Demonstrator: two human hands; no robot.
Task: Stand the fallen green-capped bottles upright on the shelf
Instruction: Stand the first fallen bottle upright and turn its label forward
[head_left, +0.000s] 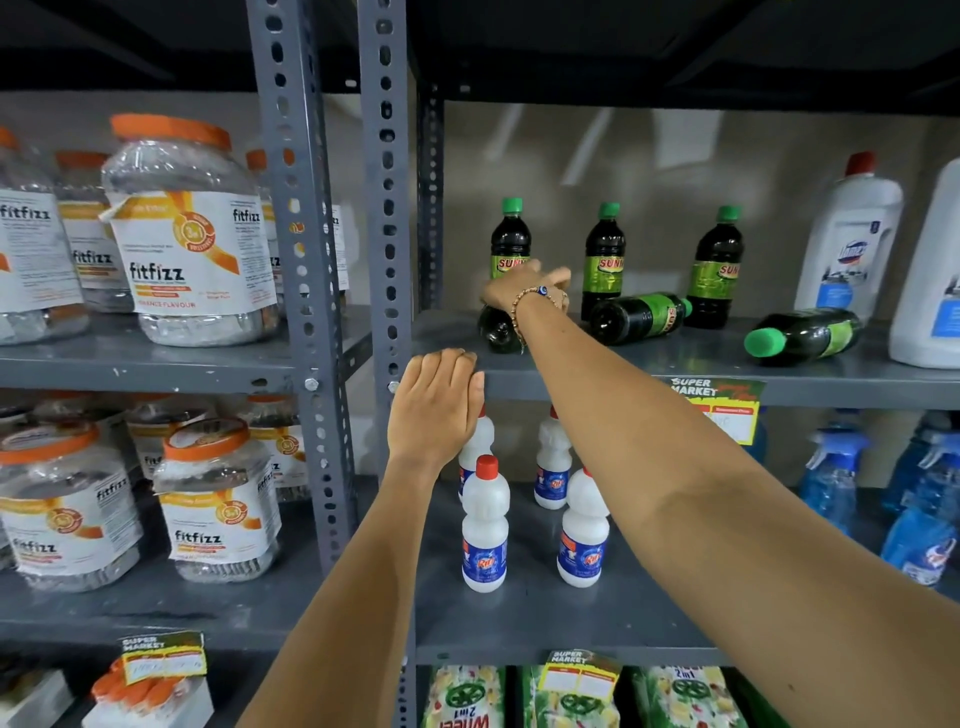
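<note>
On the grey metal shelf (597, 366) three green-capped bottles stand upright along the back: one (510, 236) at the left end of the row, a second (602, 260) to its right, a third (717, 267) further right again. Three more lie on their sides in front of them. The leftmost fallen bottle (497, 330) lies just below the left standing bottle, its dark base toward the camera and most of its body hidden by the wrist. The right hand (524, 288), wearing a beaded bracelet (524, 304), reaches over this bottle with fingers curled down onto it; whether they have closed fully around it cannot be told. The middle fallen bottle (639, 317) lies between the second and third standing bottles, base toward the camera, cap pointing back and right. The third fallen bottle (805, 335) lies to the right of the third standing bottle, cap toward the front, close to a large white jug (924, 270). The left hand (439, 408) is spread flat, fingers together, resting on the shelf's front edge, left of the fallen bottle under the other hand, holding nothing.
</note>
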